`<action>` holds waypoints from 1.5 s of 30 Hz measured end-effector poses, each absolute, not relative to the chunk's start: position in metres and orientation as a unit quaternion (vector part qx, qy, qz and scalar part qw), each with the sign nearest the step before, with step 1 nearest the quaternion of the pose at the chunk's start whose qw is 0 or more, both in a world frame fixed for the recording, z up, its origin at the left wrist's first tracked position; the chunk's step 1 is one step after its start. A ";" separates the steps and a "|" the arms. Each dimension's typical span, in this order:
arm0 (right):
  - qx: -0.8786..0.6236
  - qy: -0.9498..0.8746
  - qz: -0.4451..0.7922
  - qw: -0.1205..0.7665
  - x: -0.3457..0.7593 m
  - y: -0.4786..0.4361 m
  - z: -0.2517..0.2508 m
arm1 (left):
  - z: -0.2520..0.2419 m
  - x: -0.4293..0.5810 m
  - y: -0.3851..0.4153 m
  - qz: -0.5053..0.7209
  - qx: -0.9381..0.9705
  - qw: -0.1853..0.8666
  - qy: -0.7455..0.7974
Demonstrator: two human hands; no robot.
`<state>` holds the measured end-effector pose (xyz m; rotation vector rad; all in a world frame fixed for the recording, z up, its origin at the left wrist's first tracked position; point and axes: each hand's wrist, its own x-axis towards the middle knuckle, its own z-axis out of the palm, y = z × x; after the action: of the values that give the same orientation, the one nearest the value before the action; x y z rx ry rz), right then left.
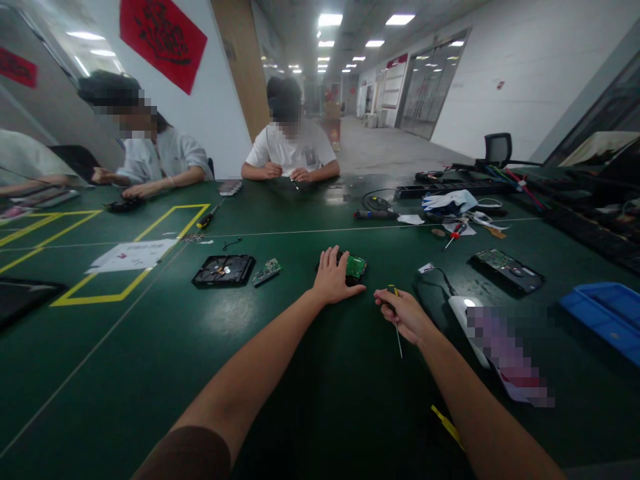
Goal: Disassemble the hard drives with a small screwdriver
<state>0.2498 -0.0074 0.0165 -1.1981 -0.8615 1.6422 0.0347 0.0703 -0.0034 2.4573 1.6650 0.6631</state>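
Across a matte green bench mat (150, 373), we start at nine o'clock with a yellow tape outline (125, 267) and a white paper sheet (133, 255) lying flat over its corner. At eleven o'clock sits a black, boxy hard drive (223, 270), and a small loose circuit board (267, 271) lies just beside its right edge. By our judgement that unit is already stripped. At twelve o'clock our left hand (333, 279) lies palm down with relaxed, spread fingers, gripping nothing and pressing on a second drive (350, 279). Its glossy green board (356, 266) shows past the fingertips and is not yet lifted, so we judge this unit barely begun. At one o'clock our right hand (403, 315) is curled around a screwdriver (399, 340). The yellow-and-black handle pokes out above the fist, and the thin steel shaft points back toward us, clear of the drive. At two o'clock a third drive (507, 270) lies flat with its board up. At three o'clock a blue plastic tray (605, 313) rests near the mat's edge.
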 end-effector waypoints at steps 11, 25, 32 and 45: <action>-0.480 -0.352 0.662 0.455 0.249 -0.009 0.020 | -0.009 0.041 0.053 0.243 0.697 0.077 0.670; -0.472 -0.354 0.665 0.457 0.248 -0.009 0.023 | -0.013 -0.006 -0.018 0.256 0.716 0.079 0.645; -0.473 -0.353 0.668 0.453 0.251 -0.009 0.025 | 0.000 -0.070 -0.096 0.185 0.698 0.076 0.687; -0.472 -0.345 0.677 0.447 0.252 -0.008 0.025 | -0.017 -0.263 -0.208 0.106 0.550 0.037 0.827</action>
<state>0.2518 -0.0078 0.0246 -1.1686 -0.8535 1.6771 -0.2627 -0.2076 -0.0173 1.6886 2.5398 0.3252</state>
